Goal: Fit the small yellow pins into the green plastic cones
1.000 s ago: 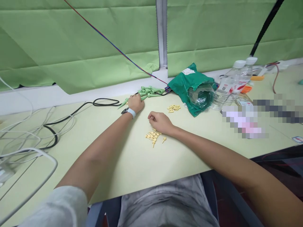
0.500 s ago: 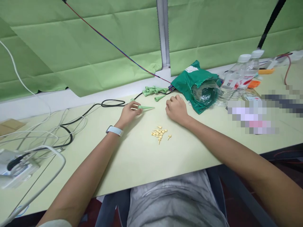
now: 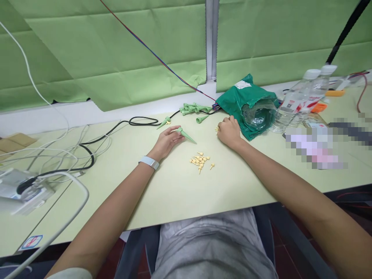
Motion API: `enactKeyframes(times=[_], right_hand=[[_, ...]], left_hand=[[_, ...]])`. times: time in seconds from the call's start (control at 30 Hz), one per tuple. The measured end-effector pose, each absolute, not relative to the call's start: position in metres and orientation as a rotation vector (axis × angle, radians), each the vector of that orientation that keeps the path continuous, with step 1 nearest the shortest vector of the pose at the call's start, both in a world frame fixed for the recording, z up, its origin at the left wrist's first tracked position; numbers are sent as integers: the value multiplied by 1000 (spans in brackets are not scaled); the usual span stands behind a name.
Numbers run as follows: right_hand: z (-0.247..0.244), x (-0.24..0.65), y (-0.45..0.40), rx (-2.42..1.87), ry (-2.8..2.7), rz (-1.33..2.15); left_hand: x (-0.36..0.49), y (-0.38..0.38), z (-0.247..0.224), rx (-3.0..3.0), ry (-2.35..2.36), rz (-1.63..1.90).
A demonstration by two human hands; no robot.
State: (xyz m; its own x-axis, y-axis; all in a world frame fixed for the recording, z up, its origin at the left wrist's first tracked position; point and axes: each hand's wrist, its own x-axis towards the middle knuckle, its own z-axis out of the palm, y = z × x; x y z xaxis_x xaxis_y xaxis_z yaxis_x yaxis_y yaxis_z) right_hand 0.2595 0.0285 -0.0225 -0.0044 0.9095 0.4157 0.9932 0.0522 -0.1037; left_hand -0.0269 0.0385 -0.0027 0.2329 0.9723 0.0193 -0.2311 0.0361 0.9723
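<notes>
My left hand (image 3: 171,140) pinches the wide end of a green cone-shaped plastic spike (image 3: 187,135), whose thin tip points down and to the right. My right hand (image 3: 229,132) rests on the table with its fingers curled down. Small yellow pegs (image 3: 216,131) stick out at its fingertips; the rest is hidden under the hand. Between my forearms lies a loose pile of yellow pegs (image 3: 200,159), with one peg (image 3: 212,166) apart on the right. Beyond my left hand lies another green spike (image 3: 164,123) with a little yellow at its side.
Several green spikes (image 3: 193,109) lie in a heap near the wall. A torn green plastic bag (image 3: 247,97) is just behind my right hand, with clear bottles (image 3: 302,97) beside it. Black cable (image 3: 142,121) and white cables (image 3: 78,151) run across the left side.
The spike in my left hand has turned, its tip now angled downward instead of level. My right hand has shifted slightly right, and yellow pegs now show at its fingertips. The view has shifted a little.
</notes>
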Motion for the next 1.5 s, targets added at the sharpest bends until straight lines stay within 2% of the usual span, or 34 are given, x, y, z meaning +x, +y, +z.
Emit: enactKeyframes(times=[0.23,0.6,1.27,1.5], right_hand=[[-25,262,31,-1937,-1909,-180],[-26,262,32,-1961,-1853,-254],[-25,258,33,-1993,-1830,-146],[-23,255,35,-1742,-1740,-72]], left_hand=[[-30,40,-6,1141,857,1118],[-31,45,-5,1124,856,1125],[-31,44,-10,1153,815,1114],[-31,44,-10,1135,814,1125]])
